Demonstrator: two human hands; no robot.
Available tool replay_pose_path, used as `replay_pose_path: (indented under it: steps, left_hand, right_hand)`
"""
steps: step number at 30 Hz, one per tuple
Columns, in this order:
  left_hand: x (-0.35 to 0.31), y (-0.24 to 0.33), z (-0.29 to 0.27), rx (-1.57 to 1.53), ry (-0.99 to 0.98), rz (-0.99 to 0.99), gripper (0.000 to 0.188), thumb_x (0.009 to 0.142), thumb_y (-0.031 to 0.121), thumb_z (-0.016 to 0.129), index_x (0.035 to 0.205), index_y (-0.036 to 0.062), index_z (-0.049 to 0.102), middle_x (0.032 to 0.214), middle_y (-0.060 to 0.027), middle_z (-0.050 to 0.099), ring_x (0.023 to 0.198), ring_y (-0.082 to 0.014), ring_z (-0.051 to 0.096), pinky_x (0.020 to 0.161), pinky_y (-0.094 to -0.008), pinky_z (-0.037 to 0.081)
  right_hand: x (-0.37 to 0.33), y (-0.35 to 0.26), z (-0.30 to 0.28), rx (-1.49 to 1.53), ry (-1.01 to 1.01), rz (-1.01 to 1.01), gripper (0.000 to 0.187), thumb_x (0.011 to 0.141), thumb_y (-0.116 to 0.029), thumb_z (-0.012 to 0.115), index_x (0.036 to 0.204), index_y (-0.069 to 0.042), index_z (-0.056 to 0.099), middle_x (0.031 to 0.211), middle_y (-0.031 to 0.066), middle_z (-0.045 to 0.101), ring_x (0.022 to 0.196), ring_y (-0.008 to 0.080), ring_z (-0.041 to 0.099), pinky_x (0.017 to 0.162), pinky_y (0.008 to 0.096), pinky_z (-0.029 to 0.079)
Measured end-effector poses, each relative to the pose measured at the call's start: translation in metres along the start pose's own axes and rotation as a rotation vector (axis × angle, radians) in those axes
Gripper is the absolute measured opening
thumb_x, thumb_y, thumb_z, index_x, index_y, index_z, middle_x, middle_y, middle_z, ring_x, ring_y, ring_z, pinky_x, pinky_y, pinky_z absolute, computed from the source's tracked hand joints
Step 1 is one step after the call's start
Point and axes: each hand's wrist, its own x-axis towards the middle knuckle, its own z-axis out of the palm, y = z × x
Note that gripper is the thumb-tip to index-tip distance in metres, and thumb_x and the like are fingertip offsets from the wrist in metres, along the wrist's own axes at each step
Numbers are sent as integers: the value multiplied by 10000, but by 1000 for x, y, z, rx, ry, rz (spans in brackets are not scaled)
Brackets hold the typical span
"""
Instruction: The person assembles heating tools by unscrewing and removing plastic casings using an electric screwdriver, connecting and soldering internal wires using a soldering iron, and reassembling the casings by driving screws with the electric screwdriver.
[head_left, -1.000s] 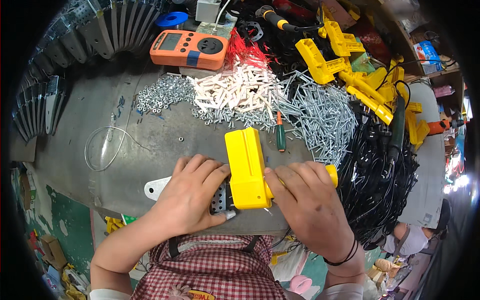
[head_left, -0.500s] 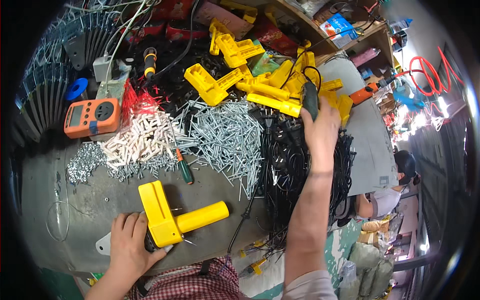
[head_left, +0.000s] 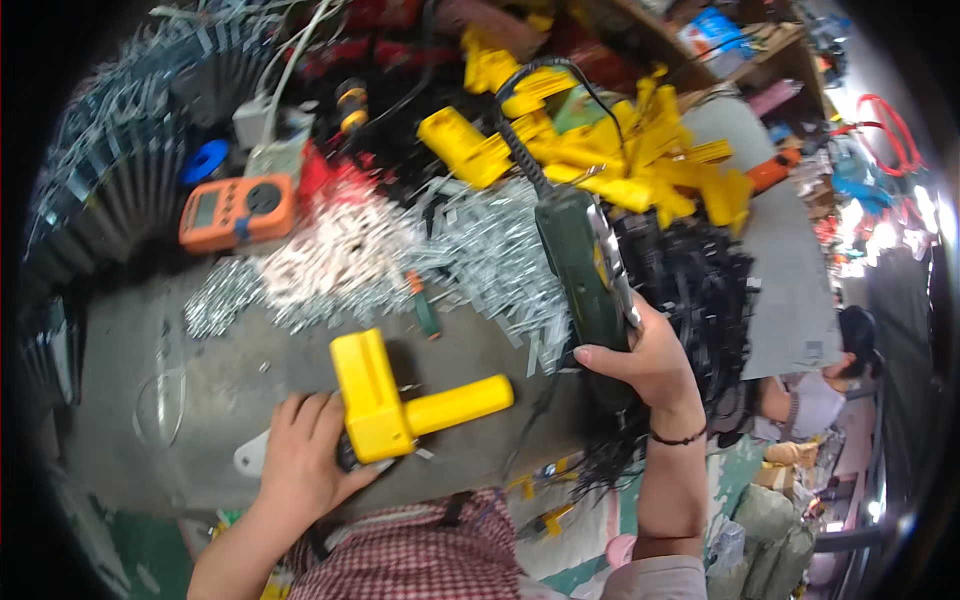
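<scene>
My left hand (head_left: 303,455) is closed round the lower end of a yellow plastic tool housing (head_left: 372,395) at the near side of the worktable. The housing's round handle points right, and a grey metal plate (head_left: 250,456) sticks out left of my hand. Two screws stick out of its right side. My right hand (head_left: 655,365) grips a dark green electric screwdriver (head_left: 578,260) above the table, its cord end up and its lower end toward me. My palm hides part of its lower body.
Long screws (head_left: 490,250), white sleeves (head_left: 325,255) and nuts (head_left: 222,297) lie in heaps behind the housing. A small green-handled screwdriver (head_left: 427,315), an orange meter (head_left: 238,212), black cables (head_left: 700,290) and yellow housings (head_left: 600,150) surround them. A co-worker (head_left: 815,395) sits at right.
My right hand has brought the electric screwdriver from the yellow pile nearer to me, swinging it upright. The left hand keeps its hold on the housing. The whole view has shifted.
</scene>
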Motion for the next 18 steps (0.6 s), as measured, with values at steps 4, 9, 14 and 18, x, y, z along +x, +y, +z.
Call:
replay_pose_path:
  steps: [4, 9, 14, 18]
  left_hand:
    - [-7, -2, -6, -33, -47, 57, 739, 470, 260, 818, 1086, -28, 528, 1039, -177, 538, 986, -358, 490, 879, -440, 408]
    - [-7, 0, -15, -19, -122, 39, 784, 440, 260, 826, 1110, -10, 522, 1070, -176, 524, 1000, -361, 484, 879, -457, 414]
    - [-8, 0, -16, 17, -135, 59, 781, 469, 274, 822, 1129, -4, 509, 1056, -150, 524, 964, -330, 490, 849, -441, 417]
    - [-6, -1, -13, -8, -149, 42, 793, 441, 262, 832, 1119, -1, 515, 1056, -152, 525, 973, -337, 487, 860, -444, 416]
  right_hand:
    - [-18, -15, 34, 264, 190, -129, 882, 712, -141, 732, 1418, -13, 219, 1022, 121, 538, 846, 172, 560, 732, 262, 462]
    - [-16, -36, 75, 1168, 186, -276, 610, 901, -388, 481, 1363, -50, 270, 1055, 153, 512, 967, 273, 568, 868, 427, 482]
    - [-7, 0, 93, 1050, 87, -195, 639, 897, -276, 541, 1412, -76, 220, 1074, 101, 516, 1071, 234, 488, 1038, 528, 312]
    - [-17, 26, 91, 1247, 256, -138, 520, 903, -336, 512, 1335, -87, 366, 929, 28, 544, 901, 180, 532, 954, 456, 380]
